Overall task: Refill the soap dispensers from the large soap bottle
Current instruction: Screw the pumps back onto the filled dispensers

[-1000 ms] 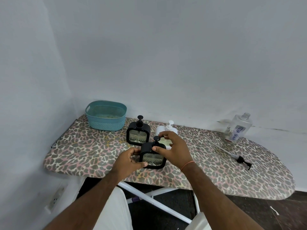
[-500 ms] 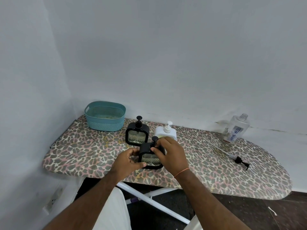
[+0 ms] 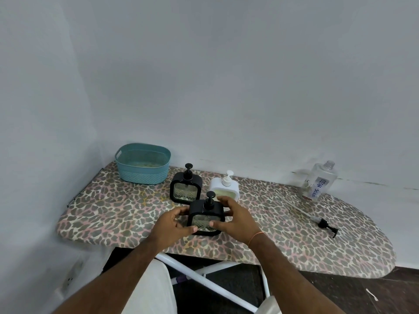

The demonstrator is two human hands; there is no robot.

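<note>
A square black soap dispenser (image 3: 206, 217) with a pump top was gripped by the left hand (image 3: 172, 225) and right hand (image 3: 235, 219) on the leopard-print ironing board (image 3: 108, 211).

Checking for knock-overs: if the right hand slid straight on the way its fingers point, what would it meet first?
The right hand already grips the near black dispenser, fingers pointing left. Past that, the left hand on its far side, as far as one view shows.
</note>
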